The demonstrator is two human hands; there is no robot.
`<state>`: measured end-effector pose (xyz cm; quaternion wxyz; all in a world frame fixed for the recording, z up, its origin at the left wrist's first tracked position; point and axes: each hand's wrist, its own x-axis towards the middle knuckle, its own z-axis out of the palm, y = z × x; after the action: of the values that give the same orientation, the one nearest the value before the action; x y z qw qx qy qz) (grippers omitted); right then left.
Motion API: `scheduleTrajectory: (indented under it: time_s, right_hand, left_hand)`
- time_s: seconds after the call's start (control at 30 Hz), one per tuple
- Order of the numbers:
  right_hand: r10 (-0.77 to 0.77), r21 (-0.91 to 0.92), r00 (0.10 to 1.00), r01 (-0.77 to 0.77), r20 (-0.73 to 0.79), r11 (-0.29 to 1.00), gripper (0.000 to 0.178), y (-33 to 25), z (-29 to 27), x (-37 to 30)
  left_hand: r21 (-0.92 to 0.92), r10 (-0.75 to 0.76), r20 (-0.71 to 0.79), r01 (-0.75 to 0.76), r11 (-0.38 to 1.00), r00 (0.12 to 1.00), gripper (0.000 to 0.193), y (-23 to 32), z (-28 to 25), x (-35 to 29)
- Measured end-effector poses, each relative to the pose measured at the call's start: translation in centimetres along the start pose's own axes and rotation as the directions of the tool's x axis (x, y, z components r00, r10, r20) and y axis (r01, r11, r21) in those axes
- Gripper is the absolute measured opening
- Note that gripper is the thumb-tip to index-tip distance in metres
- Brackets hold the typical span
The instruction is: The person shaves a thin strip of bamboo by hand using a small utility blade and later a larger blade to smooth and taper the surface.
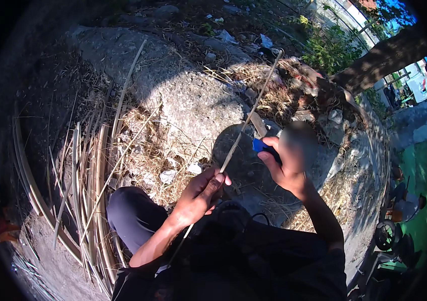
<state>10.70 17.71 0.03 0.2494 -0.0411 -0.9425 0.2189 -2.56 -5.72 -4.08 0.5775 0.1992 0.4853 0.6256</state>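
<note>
Closed around a stick, the left hand sits low in my view, and I see the stick slant up to the right. The right hand grips a blue thing near it. Straw lies beyond, with poles to the left.

Harsh sunlight, deep shadows, blackened edges.

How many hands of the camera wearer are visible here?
2: left hand gripping the thin stick, near centre; right hand, partly blurred, holding a blue object farther right.
</note>
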Motion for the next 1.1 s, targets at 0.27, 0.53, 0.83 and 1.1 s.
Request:
scheduleTrajectory:
  time_s: [0.27,0.53,0.83,1.1]
  right_hand:
    - [0.001,0.007,0.997,-0.002,0.077,1.0,0.03,-1.1,1.0,-0.6]
    - [0.083,-0.06,0.995,-0.087,-0.059,0.994,0.024,1.2,1.5,-0.3]
    - [0.284,-0.062,0.87,-0.336,-0.403,0.94,0.018,10.5,-2.4,0.8]
    - [0.372,-0.099,0.897,-0.404,-0.236,0.91,0.021,10.0,-4.7,1.7]
  left_hand:
    - [0.107,0.066,0.002,-0.065,0.992,0.998,0.041,-0.2,0.5,0.2]
    - [0.413,0.232,-0.113,-0.167,0.895,0.966,0.037,-1.2,1.1,0.6]
    - [0.52,0.321,-0.007,-0.27,0.81,0.947,0.034,-2.7,1.5,0.7]
    - [0.448,0.173,0.0,-0.155,0.88,0.985,0.039,-2.5,1.2,0.3]
